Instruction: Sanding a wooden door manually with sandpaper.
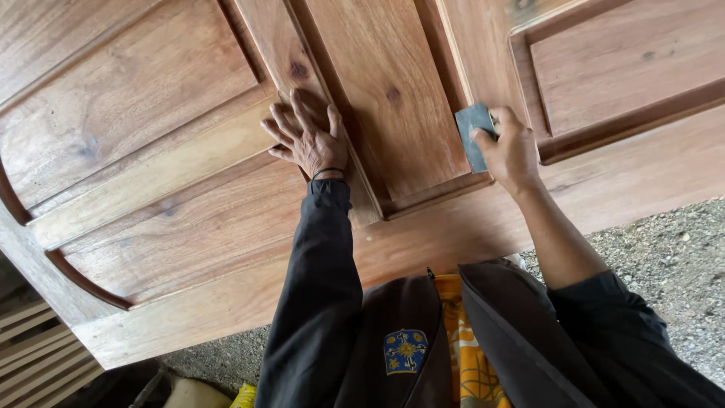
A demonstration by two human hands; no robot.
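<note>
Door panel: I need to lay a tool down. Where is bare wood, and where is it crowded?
Bare: the wide bottom rail right of the right hand, and the panel left of the left hand. Crowded: the middle panel between both hands, where the sanding pad sits.

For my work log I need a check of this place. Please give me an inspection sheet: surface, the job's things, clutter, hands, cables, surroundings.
Surface: large wooden door with raised panels, lying flat; knots show in the grain.
Job's things: dark grey sanding sheet, pressed on a middle panel near its lower corner.
Clutter: nothing seen on the door.
Hands: left hand flat on the wood, fingers spread, holding nothing; right hand has its grip shut on the sanding sheet.
Cables: nothing seen.
Surroundings: gravel ground at right; stacked pale wooden slats at lower left; a yellow object at the bottom edge, kind unclear.
</note>
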